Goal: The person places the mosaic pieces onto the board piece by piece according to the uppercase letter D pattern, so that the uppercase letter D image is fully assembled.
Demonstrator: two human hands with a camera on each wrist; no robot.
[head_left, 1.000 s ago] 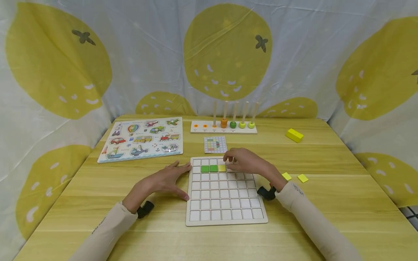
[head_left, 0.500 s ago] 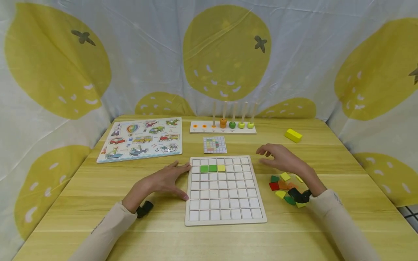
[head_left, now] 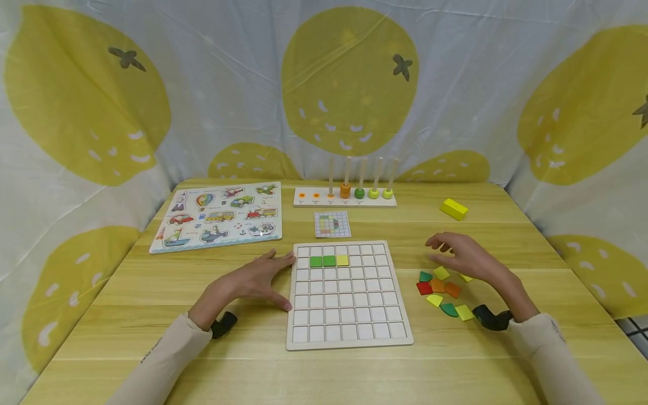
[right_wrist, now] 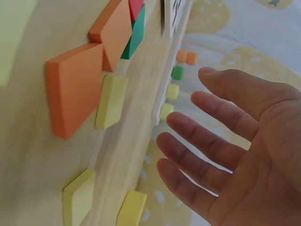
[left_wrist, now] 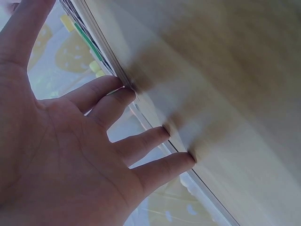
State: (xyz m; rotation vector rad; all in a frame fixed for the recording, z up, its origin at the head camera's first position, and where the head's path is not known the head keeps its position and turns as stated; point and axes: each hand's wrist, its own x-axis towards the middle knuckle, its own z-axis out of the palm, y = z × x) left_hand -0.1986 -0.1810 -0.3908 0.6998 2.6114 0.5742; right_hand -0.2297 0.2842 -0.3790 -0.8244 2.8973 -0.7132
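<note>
A pale wooden grid board [head_left: 353, 284] lies in the middle of the table, with two green square tiles [head_left: 316, 261] and a yellow square tile [head_left: 342, 260] side by side in its second row. My left hand [head_left: 251, 283] rests at the board's left edge, thumb and fingers spread. Its fingertips [left_wrist: 181, 160] touch the tabletop in the left wrist view. Above the loose pieces at the right hovers my right hand [head_left: 468, 256], empty, fingers loosely bent. Those pieces include a red one [head_left: 424, 288], orange ones [right_wrist: 77, 89], green ones [head_left: 448, 310] and yellow ones [right_wrist: 112, 101].
Behind the board lies a small printed pattern card [head_left: 332, 224]. A peg stand [head_left: 346, 198] with coloured beads stands further back. At the left is a vehicle picture puzzle [head_left: 217, 216], and a yellow block [head_left: 454, 209] sits back right. A lemon-print curtain [head_left: 228, 84] encloses the table.
My right hand has moved off the board to the right, over the loose pieces, and the yellow tile stays in the grid. My left hand has kept its place.
</note>
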